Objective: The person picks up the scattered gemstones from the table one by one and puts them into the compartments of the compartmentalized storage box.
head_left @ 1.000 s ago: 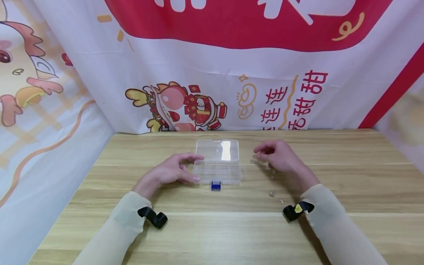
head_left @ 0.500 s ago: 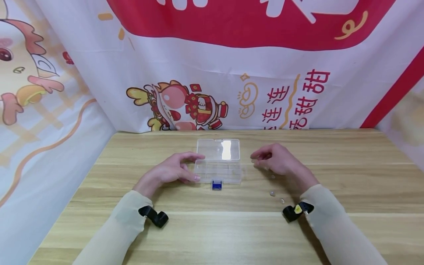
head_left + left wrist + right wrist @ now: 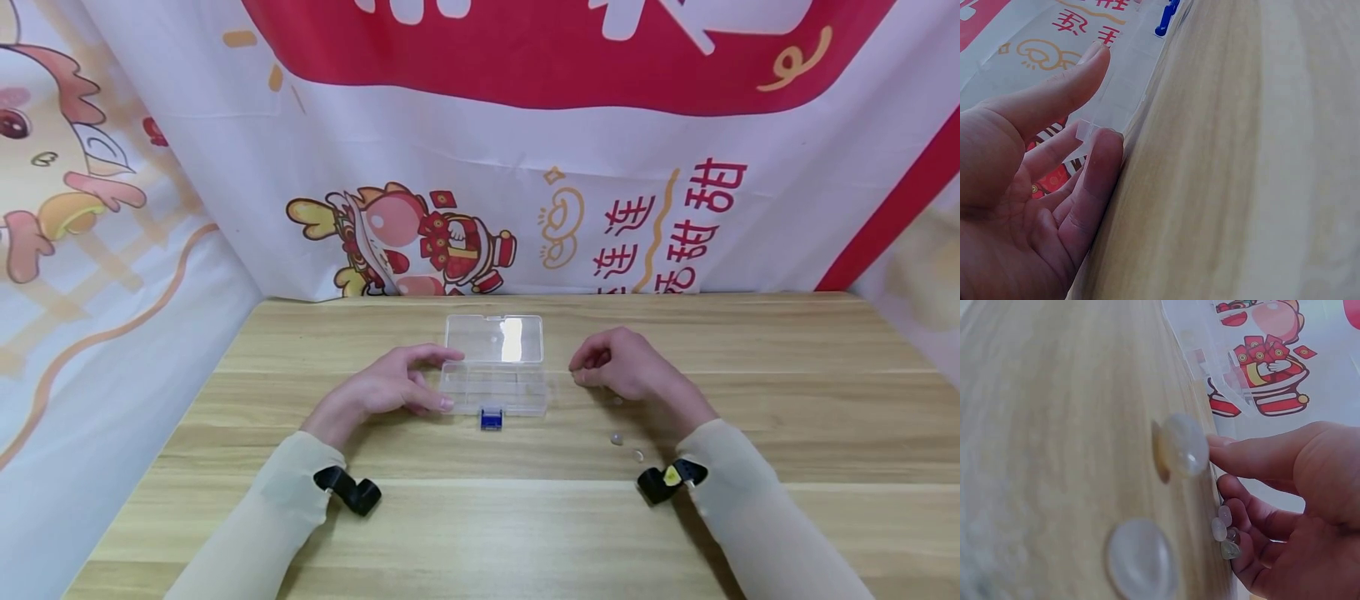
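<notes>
A clear plastic compartment box [image 3: 491, 390] lies on the table with its lid [image 3: 480, 337] folded back and a blue latch [image 3: 491, 419] at its front. My left hand [image 3: 390, 382] holds the box's left end, thumb at the front corner and fingers near the lid's hinge. To the right of the box, my right hand [image 3: 626, 362] has thumb and forefinger brought together at the tabletop around a small translucent stone, which the fingertips hide. Under its other fingers, several small polished stones [image 3: 1219, 529] show in the right wrist view.
Two larger pale stones, one [image 3: 617, 438] and another [image 3: 639, 456], lie nearer the person, below the right hand. The wooden table [image 3: 480, 533] meets a printed cloth [image 3: 465, 158] at its back edge. Each sleeve carries a black wrist camera [image 3: 348, 492].
My right hand has come down and left, and its thumb and forefinger have closed over the stone seen beside them earlier. The left hand and the box stay in place.
</notes>
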Motion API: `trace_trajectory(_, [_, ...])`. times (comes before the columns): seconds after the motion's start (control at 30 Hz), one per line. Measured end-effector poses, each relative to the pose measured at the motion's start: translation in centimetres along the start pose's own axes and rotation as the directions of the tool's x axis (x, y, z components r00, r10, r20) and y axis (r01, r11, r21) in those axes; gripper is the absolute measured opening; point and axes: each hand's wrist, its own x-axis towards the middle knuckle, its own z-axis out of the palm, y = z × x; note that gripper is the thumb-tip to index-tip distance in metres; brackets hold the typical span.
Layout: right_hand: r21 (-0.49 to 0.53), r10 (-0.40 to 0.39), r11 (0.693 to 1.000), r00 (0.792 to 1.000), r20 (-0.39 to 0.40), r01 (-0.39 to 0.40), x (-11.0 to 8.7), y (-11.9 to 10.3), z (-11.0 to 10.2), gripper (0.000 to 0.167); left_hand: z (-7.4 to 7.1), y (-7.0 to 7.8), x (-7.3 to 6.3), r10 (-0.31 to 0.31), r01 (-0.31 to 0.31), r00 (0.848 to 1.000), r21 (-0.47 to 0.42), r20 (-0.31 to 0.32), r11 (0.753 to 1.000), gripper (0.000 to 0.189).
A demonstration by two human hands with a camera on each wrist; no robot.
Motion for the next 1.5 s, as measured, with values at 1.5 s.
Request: trace_trajectory(1.5, [0.378,-0.026,0.923,0.991,-0.135,0.076,-1.0,-6.1,4.3,0.008,1.7,0.2,0.3,0.002,-0.004,1.0,-0.1,-0.017,0.995,0.079])
